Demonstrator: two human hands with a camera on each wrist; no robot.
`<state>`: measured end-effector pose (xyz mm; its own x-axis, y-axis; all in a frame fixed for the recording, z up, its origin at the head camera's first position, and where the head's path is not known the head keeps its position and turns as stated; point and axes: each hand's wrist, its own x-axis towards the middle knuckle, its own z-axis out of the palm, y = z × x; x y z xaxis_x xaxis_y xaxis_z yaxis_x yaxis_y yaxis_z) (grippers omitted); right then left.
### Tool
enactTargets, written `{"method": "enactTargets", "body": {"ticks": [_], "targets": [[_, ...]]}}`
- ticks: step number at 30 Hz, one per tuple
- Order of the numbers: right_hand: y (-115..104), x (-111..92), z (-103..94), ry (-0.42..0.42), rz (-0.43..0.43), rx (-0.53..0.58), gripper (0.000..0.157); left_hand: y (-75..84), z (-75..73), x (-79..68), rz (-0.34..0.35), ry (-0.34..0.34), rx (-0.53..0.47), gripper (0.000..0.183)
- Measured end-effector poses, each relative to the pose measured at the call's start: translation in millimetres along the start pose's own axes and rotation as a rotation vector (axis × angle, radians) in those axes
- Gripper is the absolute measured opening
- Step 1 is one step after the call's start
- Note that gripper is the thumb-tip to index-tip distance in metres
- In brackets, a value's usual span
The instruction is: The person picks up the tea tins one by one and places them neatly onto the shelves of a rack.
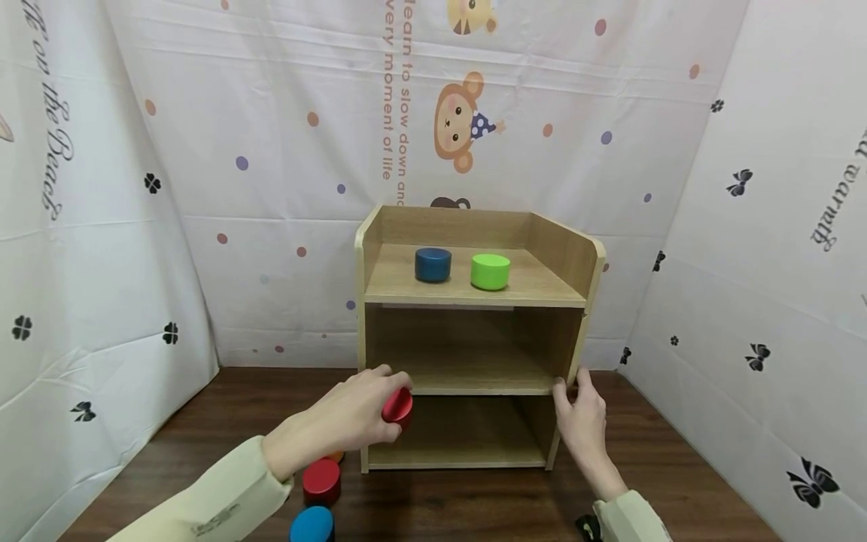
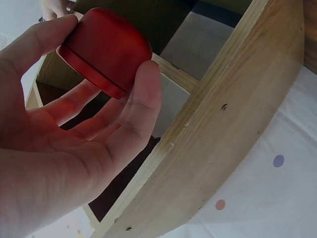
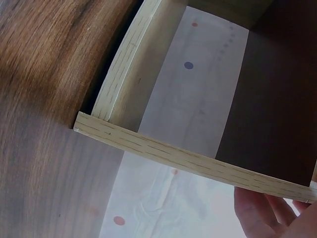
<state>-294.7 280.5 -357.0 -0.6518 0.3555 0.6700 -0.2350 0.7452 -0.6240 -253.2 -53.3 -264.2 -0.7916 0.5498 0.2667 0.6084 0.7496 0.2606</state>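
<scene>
Standing nearest, a blue cylinder (image 1: 311,523) is cut off by the lower edge of the head view. Just beyond it on the dark wood-grained tabletop (image 1: 677,467), a loose red cylinder (image 1: 321,482) is seen, and farther back an orange piece (image 1: 335,456) is mostly hidden by the left wrist. Above these, a held red cylinder (image 1: 397,406) is pinched in the grip of the left hand (image 1: 359,410). It is carried between thumb and fingertips, one on either side, and in the left wrist view it is shown clear of the palm, with a hollow left between them. The grip is narrowed only to the cylinder's width. The cylinder is held up in front of the left part of a wooden shelf unit (image 1: 565,252); whether the wood is touched cannot be told.

At the other side, the front edge of the right side panel (image 1: 580,339) is held by the right hand (image 1: 582,421), with the thumb placed near the middle board (image 1: 474,392) and the fingers along the outer face. Higher and farther, a lime-green cylinder (image 1: 490,272) and a dark blue cylinder (image 1: 433,265) are set apart on the top shelf. Behind everything, a printed white curtain (image 1: 271,181) is hung.
</scene>
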Motion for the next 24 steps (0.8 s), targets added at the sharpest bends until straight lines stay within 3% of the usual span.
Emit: {"method": "enactTargets", "body": {"ticks": [14,24], "targets": [[-2.0,0.6,-0.8,-0.012,0.012,-0.002,0.012,4.7,-5.2,23.0,-0.036,0.033,0.033,0.051],[-1.7,-0.6,-1.4,-0.015,0.022,-0.001,0.012,4.7,0.8,39.8,-0.049,0.057,0.068,0.048]]}}
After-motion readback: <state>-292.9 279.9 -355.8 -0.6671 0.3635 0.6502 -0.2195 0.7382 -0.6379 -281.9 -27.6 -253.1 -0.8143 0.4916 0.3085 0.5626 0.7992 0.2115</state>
